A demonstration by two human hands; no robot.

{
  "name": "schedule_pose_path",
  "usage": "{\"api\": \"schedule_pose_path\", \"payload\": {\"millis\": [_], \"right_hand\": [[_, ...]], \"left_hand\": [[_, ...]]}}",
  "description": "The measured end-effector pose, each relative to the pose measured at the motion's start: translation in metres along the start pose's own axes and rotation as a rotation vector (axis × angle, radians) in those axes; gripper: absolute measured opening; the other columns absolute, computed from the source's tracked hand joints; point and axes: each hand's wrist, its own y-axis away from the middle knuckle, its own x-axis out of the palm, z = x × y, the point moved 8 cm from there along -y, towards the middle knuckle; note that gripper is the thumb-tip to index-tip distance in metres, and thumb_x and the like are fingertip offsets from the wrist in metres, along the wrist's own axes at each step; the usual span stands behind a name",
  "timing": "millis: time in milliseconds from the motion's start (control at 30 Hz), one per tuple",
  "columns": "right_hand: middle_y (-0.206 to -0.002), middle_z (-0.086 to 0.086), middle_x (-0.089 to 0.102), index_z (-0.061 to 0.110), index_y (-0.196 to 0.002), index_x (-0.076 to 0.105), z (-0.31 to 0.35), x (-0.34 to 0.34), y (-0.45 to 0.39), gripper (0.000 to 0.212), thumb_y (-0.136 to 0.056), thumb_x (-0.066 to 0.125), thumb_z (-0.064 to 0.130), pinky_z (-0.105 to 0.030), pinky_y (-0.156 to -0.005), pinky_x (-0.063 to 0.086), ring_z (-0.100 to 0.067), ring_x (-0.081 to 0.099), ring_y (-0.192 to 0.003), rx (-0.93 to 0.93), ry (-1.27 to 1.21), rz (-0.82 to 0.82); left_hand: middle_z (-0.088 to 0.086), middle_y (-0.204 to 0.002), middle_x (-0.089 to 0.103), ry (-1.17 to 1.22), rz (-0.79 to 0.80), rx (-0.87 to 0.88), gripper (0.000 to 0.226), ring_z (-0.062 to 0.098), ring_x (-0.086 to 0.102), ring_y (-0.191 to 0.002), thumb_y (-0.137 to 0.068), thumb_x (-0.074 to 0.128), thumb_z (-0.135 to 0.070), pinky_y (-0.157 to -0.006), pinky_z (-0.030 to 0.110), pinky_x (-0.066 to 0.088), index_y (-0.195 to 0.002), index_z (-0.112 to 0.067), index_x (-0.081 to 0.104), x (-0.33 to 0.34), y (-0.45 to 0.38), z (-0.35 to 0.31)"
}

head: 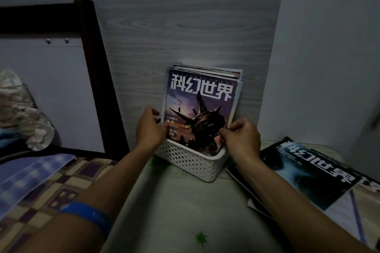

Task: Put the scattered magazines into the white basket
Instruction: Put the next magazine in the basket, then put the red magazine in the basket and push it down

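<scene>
A white perforated basket stands on the table against the wood-grain wall. Several magazines stand upright in it. The front magazine has a purple cover with a dark spiky ship and large white characters. My left hand holds that magazine's left edge, fingers wrapped around it. On the cover's lower right corner my right hand is pinching. To the right, a loose pile of magazines lies flat on the table, the top one dark blue.
A dark bed frame post and a bed with a checked cover lie to the left. A pale wall closes the right side. The table surface in front of the basket has small green leaf marks.
</scene>
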Motion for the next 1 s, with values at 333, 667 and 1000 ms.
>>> {"api": "schedule_pose_path", "payload": {"millis": [333,667,1000], "right_hand": [[-0.076,-0.006,0.069,0.016,-0.086,0.065,-0.025,-0.115,0.11,0.017,-0.084,0.07,0.0,-0.03,-0.071,0.049,-0.019,0.063,-0.076,-0.04,-0.004,0.439],[-0.11,0.006,0.066,0.035,-0.114,0.044,-0.072,-0.265,0.243,0.036,-0.09,0.041,0.062,-0.032,-0.073,0.045,-0.017,0.064,-0.097,-0.137,1.27,0.48],[-0.134,0.027,0.039,0.049,-0.13,0.044,-0.056,-0.268,0.271,0.05,-0.09,0.055,0.022,-0.021,-0.103,0.037,0.004,0.036,-0.126,-0.297,0.768,0.837]], "left_hand": [[-0.012,-0.086,0.064,0.066,0.388,0.349,0.027,0.008,0.061,-0.076,-0.088,0.066,-0.014,-0.066,0.023,0.049,-0.087,-0.039,0.056,0.037,0.187,-0.06],[-0.011,-0.093,0.067,-0.198,0.976,0.304,0.026,0.012,0.064,-0.081,-0.077,0.073,-0.046,-0.064,0.02,0.043,-0.096,-0.036,0.057,0.096,0.352,-0.088],[0.014,-0.094,0.074,0.333,1.053,-0.221,0.022,0.023,0.071,-0.063,-0.095,0.057,-0.007,-0.053,0.027,0.056,-0.108,-0.023,0.066,0.056,0.364,-0.074]]}}
